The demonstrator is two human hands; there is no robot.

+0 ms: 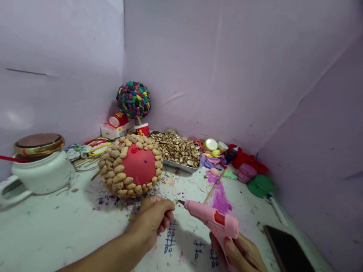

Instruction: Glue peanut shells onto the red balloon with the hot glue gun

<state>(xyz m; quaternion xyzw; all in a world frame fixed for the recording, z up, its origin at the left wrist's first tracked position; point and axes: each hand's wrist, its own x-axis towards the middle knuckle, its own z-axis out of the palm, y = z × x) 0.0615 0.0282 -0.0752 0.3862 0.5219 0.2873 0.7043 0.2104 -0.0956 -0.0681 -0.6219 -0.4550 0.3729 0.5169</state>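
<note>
The left hand (156, 217) pinched a small pale piece (175, 201) by the tip of a pink glue gun (210, 216); the right hand (244, 256) was clamped around its handle. Beyond, toward the far corner of the table (50, 230), peanuts (119, 177) encased much of a red balloon (140, 168); one bare patch seemingly remained.

The left hand (155, 217) holds a small pale piece (175, 201) by the nozzle (181, 202) of a pink glue gun (203, 212) in the right hand (245, 254), near a red balloon (138, 168) partly covered with peanuts (117, 176) on the desk (72, 232), a tray (184, 167) of shells (178, 150) behind.
</note>
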